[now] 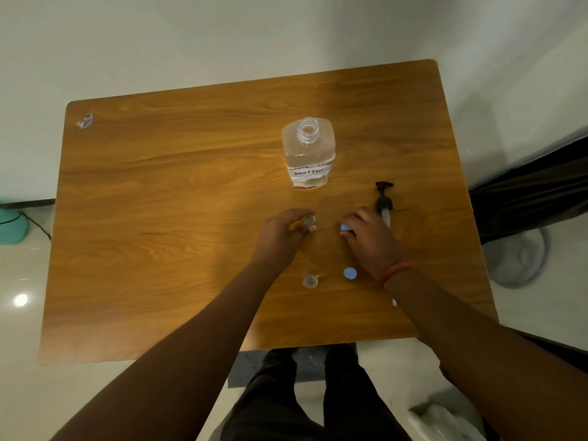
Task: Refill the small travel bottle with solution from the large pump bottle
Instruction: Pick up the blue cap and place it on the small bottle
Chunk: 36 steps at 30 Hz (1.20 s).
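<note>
My left hand (pixel 288 232) curls around a small travel bottle (pixel 309 220), thumb and fingers pinching its sides so it stands upright on the wooden table (pixel 159 202) with its mouth open to the air. My right hand (pixel 366 240) pinches a blue cap (pixel 344 227) just beside it, fingertips bent over the cap. Nearer to me, between my forearms, stands a second small bottle (pixel 310 281), also uncapped, with another blue cap (pixel 350 273) lying loose beside it. The large bottle (pixel 308 154) sits farther back with its neck open, and its black pump (pixel 384 198) lies on its side just beyond my right knuckles. The risk I see is mostly about tipping: these little bottles are light and narrow, and the near one sits right under my wrists, so a careless drag of either forearm could knock it over and spill whatever is in it. I cannot tell from here how full either small bottle is. If I bring the cap down crooked, the thread may catch badly and leak later. The big bottle being open means a bump to the table could slosh solution out. The pump's tube resting on the bare wood could pick up dirt before it goes back in.
</note>
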Motion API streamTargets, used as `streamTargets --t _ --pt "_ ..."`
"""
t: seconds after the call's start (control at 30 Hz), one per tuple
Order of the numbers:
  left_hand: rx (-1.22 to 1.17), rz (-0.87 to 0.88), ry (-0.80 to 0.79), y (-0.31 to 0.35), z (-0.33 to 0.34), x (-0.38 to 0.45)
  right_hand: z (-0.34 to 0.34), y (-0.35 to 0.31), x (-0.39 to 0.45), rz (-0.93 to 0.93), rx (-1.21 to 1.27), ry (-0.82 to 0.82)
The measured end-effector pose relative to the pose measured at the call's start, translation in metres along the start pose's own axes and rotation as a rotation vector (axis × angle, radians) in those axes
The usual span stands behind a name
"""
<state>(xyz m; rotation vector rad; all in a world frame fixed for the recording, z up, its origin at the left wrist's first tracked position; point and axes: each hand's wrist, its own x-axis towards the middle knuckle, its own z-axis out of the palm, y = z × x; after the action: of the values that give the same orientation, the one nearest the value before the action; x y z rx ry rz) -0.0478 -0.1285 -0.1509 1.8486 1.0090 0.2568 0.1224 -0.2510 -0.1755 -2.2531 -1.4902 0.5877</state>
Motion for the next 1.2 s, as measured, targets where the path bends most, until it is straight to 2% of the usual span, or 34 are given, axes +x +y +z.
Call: streamTargets --t 0.33,0.47,0.57,0.73,0.83,1.0,1.2 --pt "-0.019 -0.003 0.007 0.008 -0.003 -0.006 -0.011 -0.006 -0.001 -0.029 0.012 0.069" --pt "-0.037 0.05 0.021 0.025 -0.014 -0.013 -0.029 -0.019 -0.001 -0.045 0.019 0.111" --pt "-0.114 0.0 0.008 0.044 -0.028 -0.017 -0.052 -0.034 0.0 -0.065 0.03 0.154" --pt "-0.138 0.105 -0.028 0.089 -0.061 -0.025 -0.109 -0.069 0.002 -0.129 0.054 0.232" --pt "-0.175 0.1 -0.05 0.123 -0.089 -0.03 -0.148 -0.093 0.008 -0.16 0.064 0.284" --pt "-0.278 0.168 -0.089 0.199 -0.145 -0.039 -0.24 -0.148 0.021 -0.262 0.078 0.382" --pt "-0.291 0.286 -0.045 0.288 -0.204 -0.048 -0.351 -0.222 0.023 -0.335 0.098 0.395"
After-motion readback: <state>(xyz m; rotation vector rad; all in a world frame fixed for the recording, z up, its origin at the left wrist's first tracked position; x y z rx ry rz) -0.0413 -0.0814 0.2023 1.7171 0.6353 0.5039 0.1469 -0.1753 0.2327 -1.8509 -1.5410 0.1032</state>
